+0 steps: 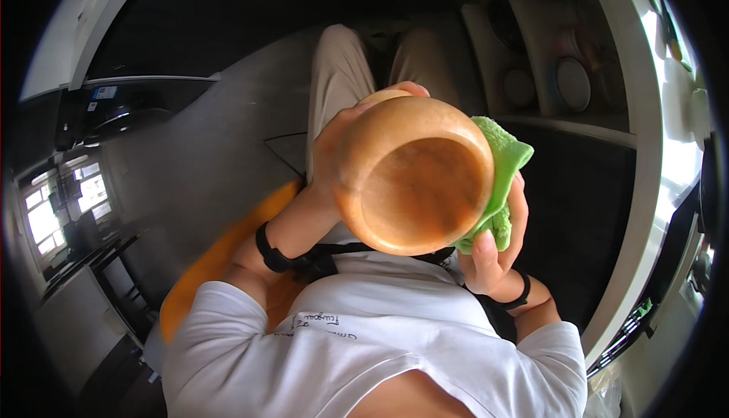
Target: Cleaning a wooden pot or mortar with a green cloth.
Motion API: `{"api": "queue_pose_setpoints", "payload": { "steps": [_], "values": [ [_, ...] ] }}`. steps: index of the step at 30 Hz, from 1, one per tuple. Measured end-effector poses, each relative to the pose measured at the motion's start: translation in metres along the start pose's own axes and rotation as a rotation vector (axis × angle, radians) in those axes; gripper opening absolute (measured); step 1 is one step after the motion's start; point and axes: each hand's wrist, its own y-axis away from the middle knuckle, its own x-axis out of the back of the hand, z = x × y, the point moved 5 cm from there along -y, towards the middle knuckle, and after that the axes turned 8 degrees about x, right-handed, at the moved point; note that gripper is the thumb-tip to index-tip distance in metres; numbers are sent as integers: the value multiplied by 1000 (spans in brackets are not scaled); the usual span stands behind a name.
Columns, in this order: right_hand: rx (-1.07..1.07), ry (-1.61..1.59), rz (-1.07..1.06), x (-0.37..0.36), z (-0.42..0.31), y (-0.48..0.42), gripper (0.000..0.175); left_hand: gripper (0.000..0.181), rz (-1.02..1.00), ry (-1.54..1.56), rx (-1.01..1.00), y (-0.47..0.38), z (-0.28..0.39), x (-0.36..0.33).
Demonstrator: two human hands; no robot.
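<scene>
A round, thick-walled wooden vessel (353,162) is held up in front of my torso, above my lap. Its wide hollow faces the camera, and part of its wooden underside shows beyond the far rim. My left hand (333,136) grips it from the left and behind, with most fingers hidden by the wood. On the right, my right hand (492,264) holds a green terry cloth (504,150) against the vessel's outer wall. The cloth is folded between the palm and the wood, and its corner sticks out to the right.
I sit on an orange chair (228,247), with grey floor (228,133) to the left. Close on the right stands a cabinet with open shelves (529,36), which hold a round container (572,83). A dark appliance or cabinet front (131,93) is at the upper left.
</scene>
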Motion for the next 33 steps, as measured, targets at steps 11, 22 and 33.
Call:
{"api": "queue_pose_setpoints", "payload": {
  "steps": [11,22,33],
  "values": [
    [466,-367,-350,-14,-9,-75,29,37,10,-407,178,20,-7,-2],
    [97,-522,-1198,-87,-11,-84,14,33,64,-781,252,51,-26,38],
    [132,-412,-398,-27,16,-91,16,35,54,-1220,17,21,-9,28]
  ]
}}
